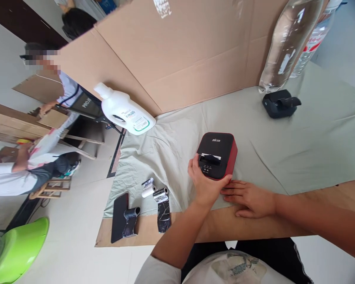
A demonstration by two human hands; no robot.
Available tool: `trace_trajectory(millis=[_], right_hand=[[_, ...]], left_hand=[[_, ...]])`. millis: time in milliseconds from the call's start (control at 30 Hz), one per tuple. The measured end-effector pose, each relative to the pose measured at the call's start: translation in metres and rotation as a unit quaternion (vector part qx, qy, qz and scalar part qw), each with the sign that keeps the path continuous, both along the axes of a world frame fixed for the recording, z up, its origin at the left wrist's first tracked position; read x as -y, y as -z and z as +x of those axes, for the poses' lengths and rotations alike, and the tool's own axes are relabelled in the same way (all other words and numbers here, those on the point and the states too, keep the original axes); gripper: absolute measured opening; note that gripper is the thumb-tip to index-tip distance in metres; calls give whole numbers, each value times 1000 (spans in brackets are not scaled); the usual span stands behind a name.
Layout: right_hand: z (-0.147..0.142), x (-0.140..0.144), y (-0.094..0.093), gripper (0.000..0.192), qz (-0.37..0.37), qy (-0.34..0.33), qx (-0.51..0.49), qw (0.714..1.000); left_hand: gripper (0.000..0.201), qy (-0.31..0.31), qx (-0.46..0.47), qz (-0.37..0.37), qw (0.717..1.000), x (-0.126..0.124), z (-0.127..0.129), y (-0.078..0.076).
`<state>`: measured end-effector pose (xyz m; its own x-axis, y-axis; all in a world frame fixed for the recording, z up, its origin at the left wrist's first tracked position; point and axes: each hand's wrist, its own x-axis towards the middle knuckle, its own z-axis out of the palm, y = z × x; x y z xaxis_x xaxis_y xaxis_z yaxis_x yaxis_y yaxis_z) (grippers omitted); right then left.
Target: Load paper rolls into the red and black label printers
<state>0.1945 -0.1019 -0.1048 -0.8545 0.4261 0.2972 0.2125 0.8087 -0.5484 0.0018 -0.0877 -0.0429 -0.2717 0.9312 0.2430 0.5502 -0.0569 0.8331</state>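
A small label printer with a black top and red sides sits on the cloth in front of me. A strip of white and black shows in the slot of its lid. My left hand grips its near end, fingers along the left side and thumb at the near right corner. Beside that thumb, my right hand lies flat on the table edge, fingers stretched out, holding nothing. To the left are a small white roll, a black marbled roll partly unwound, and a dark roll against a black flat slab.
A white detergent bottle stands at the left edge. A cardboard panel closes the back. At the right are a large clear bottle, a smaller bottle and a black device. Other people sit beyond; a green tub stands on the floor.
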Motion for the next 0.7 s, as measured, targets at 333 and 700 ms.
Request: trace_trajectory(millis=[333, 700], right_hand=[[9, -1, 6, 75, -99, 319, -159, 929], [2, -13, -29, 108, -10, 282, -114, 953]], left_hand=[[89, 113, -32, 72, 991, 29, -19, 21], [52, 90, 111, 23, 989, 42, -41, 27]])
